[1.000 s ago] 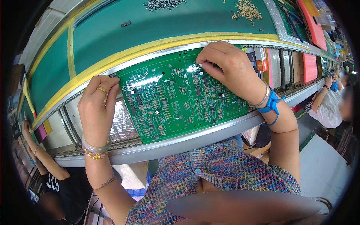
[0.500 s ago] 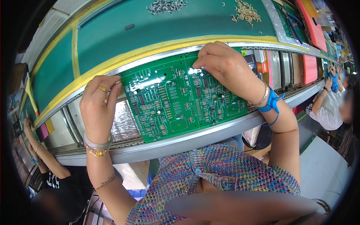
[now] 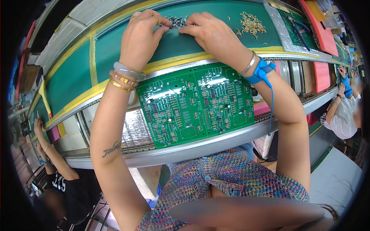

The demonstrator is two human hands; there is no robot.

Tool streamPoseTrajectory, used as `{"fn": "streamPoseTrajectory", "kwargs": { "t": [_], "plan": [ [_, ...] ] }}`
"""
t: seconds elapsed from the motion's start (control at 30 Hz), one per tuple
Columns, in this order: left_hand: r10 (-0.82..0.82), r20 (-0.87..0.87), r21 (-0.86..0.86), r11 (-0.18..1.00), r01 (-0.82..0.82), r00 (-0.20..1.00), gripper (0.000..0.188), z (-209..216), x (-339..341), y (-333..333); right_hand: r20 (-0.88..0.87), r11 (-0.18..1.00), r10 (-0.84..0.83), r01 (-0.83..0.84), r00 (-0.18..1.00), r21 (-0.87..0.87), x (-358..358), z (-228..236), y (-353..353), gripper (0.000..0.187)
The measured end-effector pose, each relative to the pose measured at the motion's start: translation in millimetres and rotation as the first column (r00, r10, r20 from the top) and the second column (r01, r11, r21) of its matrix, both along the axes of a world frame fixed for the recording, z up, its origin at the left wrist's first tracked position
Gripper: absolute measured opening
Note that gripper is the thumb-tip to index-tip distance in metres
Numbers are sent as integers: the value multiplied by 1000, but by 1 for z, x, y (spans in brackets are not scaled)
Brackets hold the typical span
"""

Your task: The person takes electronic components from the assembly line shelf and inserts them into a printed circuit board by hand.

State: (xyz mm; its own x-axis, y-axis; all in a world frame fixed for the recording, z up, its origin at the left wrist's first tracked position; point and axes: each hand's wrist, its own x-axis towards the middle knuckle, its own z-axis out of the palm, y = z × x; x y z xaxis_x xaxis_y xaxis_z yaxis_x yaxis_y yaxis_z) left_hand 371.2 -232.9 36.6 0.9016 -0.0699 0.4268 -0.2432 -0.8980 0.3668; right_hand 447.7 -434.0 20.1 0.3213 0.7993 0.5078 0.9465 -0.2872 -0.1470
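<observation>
Both hands reach past a green circuit board to a pile of small grey metal parts on the green bench mat. My left hand is at the pile's left side, thumb and forefinger brought together. At its right side my right hand has its thumb and fingertips pinched low against the mat. What either pinch holds is too small to make out. The board, crowded with small components, lies across the two conveyor rails below my wrists. A blue wrist strap with a cord is on my right wrist.
A heap of brass-coloured bent pins lies right of the grey pile. Farther right are pliers with dark blue handles. The near metal rail runs in front of me. Co-workers sit at left and right along the line.
Both hands have left the far edge of the circuit board and moved away from me, over the mat to the grey pile. The board still lies on the rails.
</observation>
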Motion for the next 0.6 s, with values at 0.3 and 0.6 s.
{"fn": "streamPoseTrajectory", "kwargs": {
  "t": [0.3,0.6],
  "plan": [
    [-86,-67,-62,995,82,994,13,0,-16,-9,-283,992,5,32,959,124,-14,6,-19,10],
    [55,-94,-88,994,-63,994,14,12,-44,-6,-301,990,-95,121,949,72,-23,7,-8,9]
  ]
}}
